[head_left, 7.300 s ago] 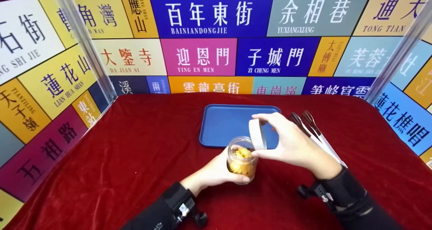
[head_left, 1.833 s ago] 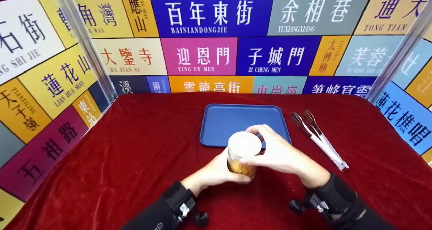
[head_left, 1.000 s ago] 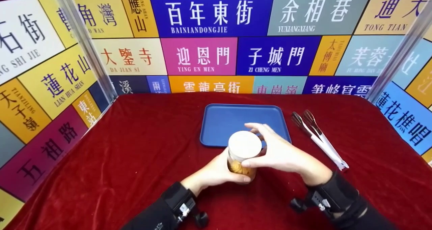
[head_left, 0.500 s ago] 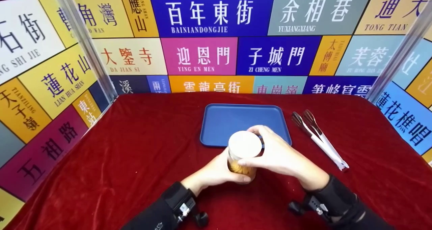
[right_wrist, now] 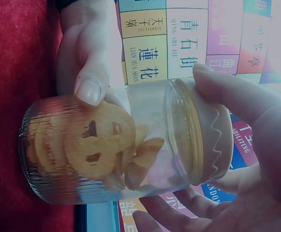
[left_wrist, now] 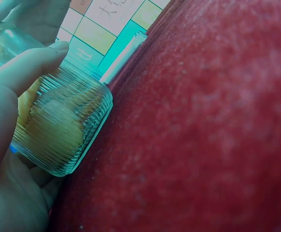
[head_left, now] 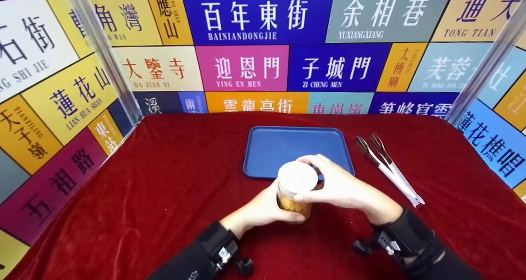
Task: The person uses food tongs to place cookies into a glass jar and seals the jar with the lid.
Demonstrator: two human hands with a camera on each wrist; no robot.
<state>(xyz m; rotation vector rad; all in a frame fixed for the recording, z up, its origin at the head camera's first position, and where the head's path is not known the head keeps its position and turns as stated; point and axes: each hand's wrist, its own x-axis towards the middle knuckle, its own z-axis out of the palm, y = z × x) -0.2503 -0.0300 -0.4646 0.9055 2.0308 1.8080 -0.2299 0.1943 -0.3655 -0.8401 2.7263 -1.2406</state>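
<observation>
A ribbed glass jar (right_wrist: 152, 106) stands upright on the red cloth, with round yellow cookies (right_wrist: 94, 140) inside, one showing a cut-out face. Its white lid (head_left: 298, 177) sits on the mouth; the wavy lower edge shows in the right wrist view. My left hand (head_left: 263, 208) grips the jar's body low down, thumb across the near side and fingers behind it. From the right, my right hand (head_left: 343, 185) holds the lid's rim, thumb on the near side and fingers curled round the far side. In the left wrist view the jar's base (left_wrist: 89, 140) meets the cloth.
Behind the jar lies a blue tray (head_left: 283, 144), its front edge partly covered by the right hand and lid. Tongs (head_left: 390, 169) with white handles and brown tips lie to the tray's right. Panels with printed place names (head_left: 254, 15) enclose the table (head_left: 164, 181).
Several seconds ago the lid was in my right hand, tilted beside the uncovered jar; now it covers the mouth. Over the last second my right fingers loosened and regripped at the lid. The left stayed put.
</observation>
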